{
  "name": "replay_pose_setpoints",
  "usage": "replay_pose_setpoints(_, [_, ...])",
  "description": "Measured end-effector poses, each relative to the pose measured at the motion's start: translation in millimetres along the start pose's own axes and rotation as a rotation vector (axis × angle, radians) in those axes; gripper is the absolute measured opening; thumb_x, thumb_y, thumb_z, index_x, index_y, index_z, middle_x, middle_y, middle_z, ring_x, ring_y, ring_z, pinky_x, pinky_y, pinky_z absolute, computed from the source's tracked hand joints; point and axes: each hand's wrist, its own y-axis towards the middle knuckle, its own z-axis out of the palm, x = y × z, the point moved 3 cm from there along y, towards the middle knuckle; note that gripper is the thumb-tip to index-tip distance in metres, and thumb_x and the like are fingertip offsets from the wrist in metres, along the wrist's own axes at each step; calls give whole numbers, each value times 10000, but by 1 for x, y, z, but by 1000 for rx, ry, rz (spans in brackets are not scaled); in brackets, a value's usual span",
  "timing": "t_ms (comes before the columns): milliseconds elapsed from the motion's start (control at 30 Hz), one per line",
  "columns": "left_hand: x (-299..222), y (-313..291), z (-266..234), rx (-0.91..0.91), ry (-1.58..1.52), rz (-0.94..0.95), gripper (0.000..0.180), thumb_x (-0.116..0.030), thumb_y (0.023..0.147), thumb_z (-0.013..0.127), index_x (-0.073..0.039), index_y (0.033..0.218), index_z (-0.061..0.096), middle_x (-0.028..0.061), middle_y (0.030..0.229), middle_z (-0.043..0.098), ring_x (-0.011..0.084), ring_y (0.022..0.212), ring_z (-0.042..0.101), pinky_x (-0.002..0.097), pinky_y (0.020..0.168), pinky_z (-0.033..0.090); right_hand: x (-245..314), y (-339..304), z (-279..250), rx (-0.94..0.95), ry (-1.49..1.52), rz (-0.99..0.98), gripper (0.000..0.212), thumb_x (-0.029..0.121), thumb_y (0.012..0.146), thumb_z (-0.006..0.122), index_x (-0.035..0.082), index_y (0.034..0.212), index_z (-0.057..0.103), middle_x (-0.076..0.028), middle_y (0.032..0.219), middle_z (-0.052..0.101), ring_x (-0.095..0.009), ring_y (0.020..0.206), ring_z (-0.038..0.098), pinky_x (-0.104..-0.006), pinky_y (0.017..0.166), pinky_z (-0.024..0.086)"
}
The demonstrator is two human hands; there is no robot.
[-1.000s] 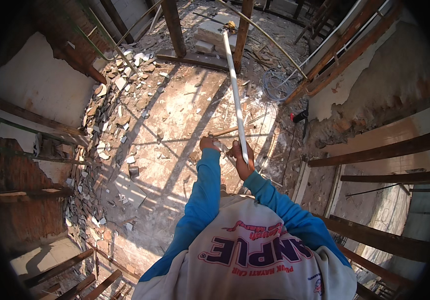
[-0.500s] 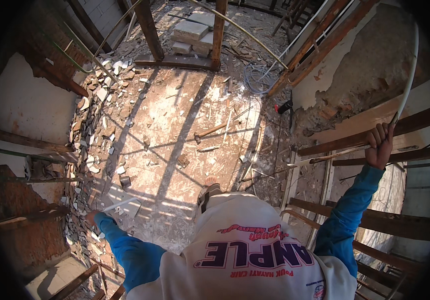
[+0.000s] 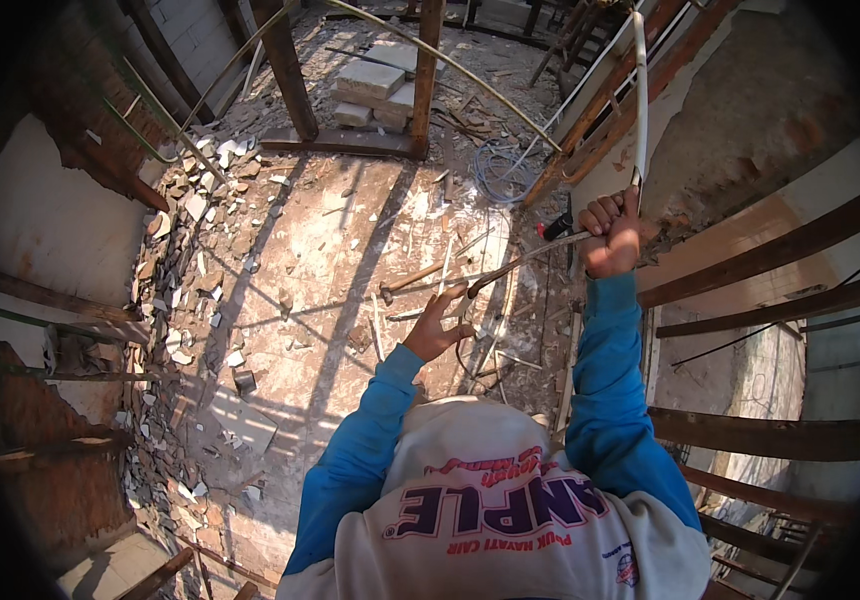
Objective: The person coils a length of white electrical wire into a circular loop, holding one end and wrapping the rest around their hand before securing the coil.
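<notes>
My right hand (image 3: 613,235) is closed around a cable, out in front on the right. A white conduit (image 3: 640,100) rises from the top of that fist toward the wall. From its left side a dark, stiff cable (image 3: 525,262) runs down and left, its loose end bending near my left hand (image 3: 437,330). That left hand is open, fingers spread, close beside the cable's end; whether a fingertip touches it I cannot tell. A pale thin strip (image 3: 377,327) shows just left of the left hand.
On the floor lie a hammer (image 3: 425,280) and a dark bottle-like object (image 3: 556,227). Broken rubble (image 3: 190,235) lines the left wall. Pale blocks (image 3: 375,80) are stacked beyond a timber sill (image 3: 340,145). Wooden beams (image 3: 770,435) cross the right side; a coiled cable (image 3: 495,170) lies farther off.
My left hand came in from the far left, where it held a white tube, and is now open. My right hand moved inward and forward, swinging the conduit and cable left.
</notes>
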Motion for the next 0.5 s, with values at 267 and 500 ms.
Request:
replay_pose_setpoints(267, [11, 31, 2, -191, -418, -119, 338, -333, 935, 481, -5, 984, 545, 56, 770, 594, 136, 746, 580, 284, 716, 465, -19, 10, 34, 134, -182, 36, 330, 370, 963, 388, 62, 1053, 464, -33, 738, 483, -186, 757, 504, -393, 783, 438])
replay_pose_setpoints(500, [-7, 40, 8, -89, -619, -171, 389, -365, 935, 466, 16, 978, 537, 94, 721, 596, 172, 629, 601, 290, 586, 506, -66, 30, 27, 133, -31, 53, 323, 395, 965, 348, 87, 1004, 438, -40, 705, 429, -198, 693, 456, -401, 750, 420])
